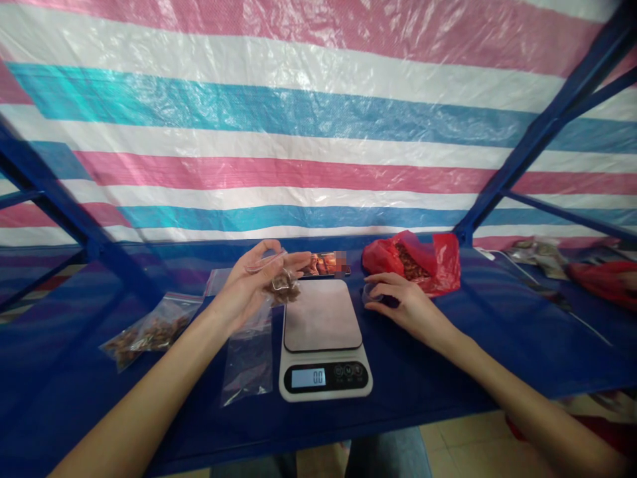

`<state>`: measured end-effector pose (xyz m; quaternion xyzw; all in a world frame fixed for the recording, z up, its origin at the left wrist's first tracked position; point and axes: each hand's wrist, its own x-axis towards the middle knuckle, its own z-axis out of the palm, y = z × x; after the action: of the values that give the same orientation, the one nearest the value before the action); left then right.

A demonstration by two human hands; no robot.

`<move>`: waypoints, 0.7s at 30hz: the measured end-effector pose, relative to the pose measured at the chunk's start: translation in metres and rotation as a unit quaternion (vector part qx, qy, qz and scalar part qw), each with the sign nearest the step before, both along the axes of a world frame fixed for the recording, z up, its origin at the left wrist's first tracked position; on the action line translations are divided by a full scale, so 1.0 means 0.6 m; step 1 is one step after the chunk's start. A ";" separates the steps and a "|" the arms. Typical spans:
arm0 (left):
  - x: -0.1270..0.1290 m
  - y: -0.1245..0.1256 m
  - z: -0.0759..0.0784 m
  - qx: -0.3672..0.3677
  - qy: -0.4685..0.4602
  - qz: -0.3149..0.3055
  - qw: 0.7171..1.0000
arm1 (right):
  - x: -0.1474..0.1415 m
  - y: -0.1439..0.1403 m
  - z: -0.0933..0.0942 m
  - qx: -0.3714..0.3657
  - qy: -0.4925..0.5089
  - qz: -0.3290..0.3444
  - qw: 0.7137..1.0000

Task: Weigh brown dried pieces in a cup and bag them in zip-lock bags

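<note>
left hand (251, 279) grips filled bag (283, 287) above scale (323, 338).

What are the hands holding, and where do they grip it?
The left hand pinches a small clear bag of brown bits by its top edge. The right hand rests on a small clear cup on the table.

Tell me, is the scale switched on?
On. The scale has its little screen lit up, showing zeros, and nothing sits on its plate.
</note>
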<state>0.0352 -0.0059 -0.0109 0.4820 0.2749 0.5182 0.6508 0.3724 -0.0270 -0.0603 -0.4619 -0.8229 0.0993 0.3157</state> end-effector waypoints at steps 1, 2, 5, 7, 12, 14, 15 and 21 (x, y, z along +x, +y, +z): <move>0.001 0.000 -0.001 -0.006 0.005 0.000 1.000 | -0.003 -0.004 0.005 0.012 0.011 -0.008 1.000; 0.004 -0.001 -0.002 -0.012 0.015 0.000 1.000 | -0.011 -0.008 0.014 0.025 0.031 -0.014 0.999; 0.017 -0.004 -0.003 -0.027 0.074 0.013 0.997 | -0.055 -0.017 0.055 0.044 0.118 -0.005 0.992; 0.032 -0.006 -0.002 -0.029 0.121 0.035 0.992 | -0.099 -0.017 0.083 0.020 0.166 0.028 0.986; 0.078 -0.007 0.001 0.021 0.133 0.052 0.990 | -0.186 0.016 0.109 -0.103 0.264 0.132 0.950; 0.089 -0.006 -0.001 0.057 0.118 0.053 0.990 | -0.194 0.032 0.101 -0.129 0.328 0.142 0.925; 0.093 -0.007 -0.003 0.071 0.117 0.055 0.989 | -0.194 0.038 0.095 -0.132 0.358 0.137 0.914; 0.098 -0.023 -0.016 0.064 0.155 0.039 0.985 | -0.178 0.032 0.078 -0.142 0.377 0.118 0.908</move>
<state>0.0942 -0.0194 -0.0202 0.5857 0.3572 0.4789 0.5477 0.2657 -0.0075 -0.0134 -0.3293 -0.6683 0.4181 0.5198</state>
